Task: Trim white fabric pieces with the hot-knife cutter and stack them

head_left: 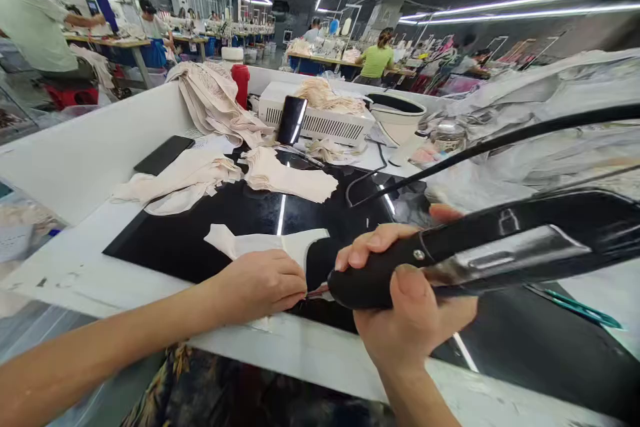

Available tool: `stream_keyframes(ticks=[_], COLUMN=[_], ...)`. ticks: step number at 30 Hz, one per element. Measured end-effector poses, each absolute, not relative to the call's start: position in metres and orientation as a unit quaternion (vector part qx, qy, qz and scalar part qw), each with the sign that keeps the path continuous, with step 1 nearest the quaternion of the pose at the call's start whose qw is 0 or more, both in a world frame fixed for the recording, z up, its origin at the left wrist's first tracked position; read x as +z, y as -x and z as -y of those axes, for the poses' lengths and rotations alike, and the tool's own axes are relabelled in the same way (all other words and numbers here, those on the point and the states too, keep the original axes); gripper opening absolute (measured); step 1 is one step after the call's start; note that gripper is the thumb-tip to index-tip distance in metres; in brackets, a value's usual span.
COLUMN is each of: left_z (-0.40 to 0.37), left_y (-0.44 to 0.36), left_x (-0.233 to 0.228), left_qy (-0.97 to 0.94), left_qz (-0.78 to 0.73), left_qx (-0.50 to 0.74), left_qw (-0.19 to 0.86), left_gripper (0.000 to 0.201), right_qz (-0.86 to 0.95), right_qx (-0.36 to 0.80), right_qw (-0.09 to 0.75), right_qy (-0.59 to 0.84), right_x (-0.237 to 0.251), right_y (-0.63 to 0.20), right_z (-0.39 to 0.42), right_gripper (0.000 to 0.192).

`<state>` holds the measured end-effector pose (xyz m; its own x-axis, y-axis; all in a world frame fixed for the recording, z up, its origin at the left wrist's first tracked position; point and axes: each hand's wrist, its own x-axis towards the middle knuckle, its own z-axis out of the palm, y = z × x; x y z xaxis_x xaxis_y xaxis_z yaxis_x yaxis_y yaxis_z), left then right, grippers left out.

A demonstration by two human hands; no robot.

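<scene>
Black tool handle [380, 277] gripped by right hand [410, 307]; left hand [263, 283] fingers pinch cream fabric [260, 243].

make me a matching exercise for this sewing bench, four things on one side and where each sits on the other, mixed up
Things:
1. cream piece
2. black tool
3. phone
4. red bottle

Places:
A. gripped in the right hand
B. far end of the bench, beside hanging cloth
C. under the left hand, on the black mat
D. flat at the left, by the white wall

Pairs: 1-C, 2-A, 3-D, 4-B
</scene>
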<state>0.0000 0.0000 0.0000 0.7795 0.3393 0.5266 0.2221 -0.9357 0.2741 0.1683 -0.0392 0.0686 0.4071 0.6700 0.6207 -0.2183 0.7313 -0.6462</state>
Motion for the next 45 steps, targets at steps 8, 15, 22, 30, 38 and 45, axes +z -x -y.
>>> stream_keyframes(ticks=[8, 15, 22, 30, 38, 45], left_z=[0.000, -0.002, -0.004, -0.003, -0.001, 0.001], left_y=[0.001, 0.002, 0.010, 0.015, 0.016, 0.016], left_x=[0.018, 0.013, 0.009, 0.005, 0.002, 0.004], left_qy=[-0.943, -0.943, -0.956, -0.961, -0.968, -0.973], left_qz=[-0.232, -0.170, -0.138, -0.115, -0.106, -0.113], left_qx=[0.215, 0.279, 0.249, 0.247, 0.227, 0.200], left_qw=[0.106, 0.071, 0.067, 0.048, 0.008, -0.030], left_gripper=[0.015, 0.014, 0.015, 0.021, 0.020, 0.022], right_qz=[0.470, 0.489, 0.483, 0.484, 0.481, 0.480], right_qx=[0.268, 0.254, 0.260, 0.247, 0.252, 0.255], right_qw=[0.801, 0.792, 0.794, 0.790, 0.795, 0.797], right_qy=[0.257, 0.261, 0.261, 0.285, 0.271, 0.263], right_x=[0.070, 0.067, 0.068, 0.068, 0.068, 0.069], right_y=[-0.169, -0.169, -0.168, -0.169, -0.170, -0.170], right_z=[0.039, 0.038, 0.040, 0.041, 0.040, 0.040], right_gripper=[0.050, 0.048, 0.048, 0.049, 0.049, 0.048])
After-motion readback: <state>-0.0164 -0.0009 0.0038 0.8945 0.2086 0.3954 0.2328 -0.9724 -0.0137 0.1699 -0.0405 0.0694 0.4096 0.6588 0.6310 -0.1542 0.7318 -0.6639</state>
